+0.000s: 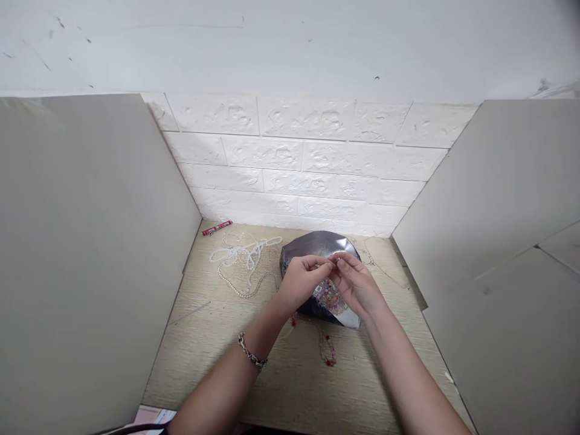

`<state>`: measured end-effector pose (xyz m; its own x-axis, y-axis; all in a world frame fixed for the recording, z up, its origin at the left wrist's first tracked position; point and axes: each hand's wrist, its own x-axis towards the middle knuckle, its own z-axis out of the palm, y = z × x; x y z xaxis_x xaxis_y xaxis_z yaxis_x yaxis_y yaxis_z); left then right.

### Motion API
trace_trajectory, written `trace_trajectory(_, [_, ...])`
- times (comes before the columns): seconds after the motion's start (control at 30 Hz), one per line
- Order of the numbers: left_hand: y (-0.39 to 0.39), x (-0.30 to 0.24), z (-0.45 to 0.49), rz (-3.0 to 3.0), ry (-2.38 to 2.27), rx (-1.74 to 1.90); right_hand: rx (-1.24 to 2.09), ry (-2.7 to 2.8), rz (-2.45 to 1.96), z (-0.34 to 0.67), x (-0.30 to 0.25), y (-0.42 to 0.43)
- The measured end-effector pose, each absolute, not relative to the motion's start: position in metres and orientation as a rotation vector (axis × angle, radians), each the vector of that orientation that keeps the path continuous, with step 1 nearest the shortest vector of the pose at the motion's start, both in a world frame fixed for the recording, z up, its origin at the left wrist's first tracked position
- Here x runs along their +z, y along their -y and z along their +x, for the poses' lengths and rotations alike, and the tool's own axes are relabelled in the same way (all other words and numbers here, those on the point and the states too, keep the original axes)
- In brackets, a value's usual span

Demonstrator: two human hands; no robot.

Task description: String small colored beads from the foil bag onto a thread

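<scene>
My left hand (301, 282) and my right hand (357, 285) meet fingertip to fingertip above an open silver foil bag (317, 243). Both are closed in a pinch. Whatever lies between the fingertips is too small to make out. Inside the bag, just below my hands, lies a heap of small multicoloured beads (330, 296), partly hidden by the fingers. In front of the bag, a strand of red and pink beads (333, 350) rests on the table, its upper end near the bag's front edge.
Left of the bag lie a tangle of white bead strings (247, 251) and a silvery bead chain (231, 290). A red packet (217, 228) sits by the brick-patterned wall (281, 154). Thin thread (385, 272) lies at right. Grey panels (90, 241) flank the wooden table (203, 362).
</scene>
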<state>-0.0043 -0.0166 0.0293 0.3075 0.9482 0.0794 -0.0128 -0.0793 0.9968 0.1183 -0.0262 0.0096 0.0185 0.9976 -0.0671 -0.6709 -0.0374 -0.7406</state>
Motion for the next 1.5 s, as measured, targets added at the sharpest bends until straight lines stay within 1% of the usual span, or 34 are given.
trace_trajectory(0.67, [0.018, 0.036, -0.006, 1.452, -0.942, 0.984, 1.471, 0.651, -0.778, 0.12, 0.009, 0.028])
trace_trajectory(1.07, [0.017, 0.036, -0.01, 1.475, -0.958, 0.922, 1.444, 0.82, -0.842, 0.123, 0.007, 0.03])
trace_trajectory(1.5, [0.017, 0.036, -0.013, 1.53, -0.939, 0.875, 1.46, 0.793, -0.851, 0.122, 0.008, 0.031])
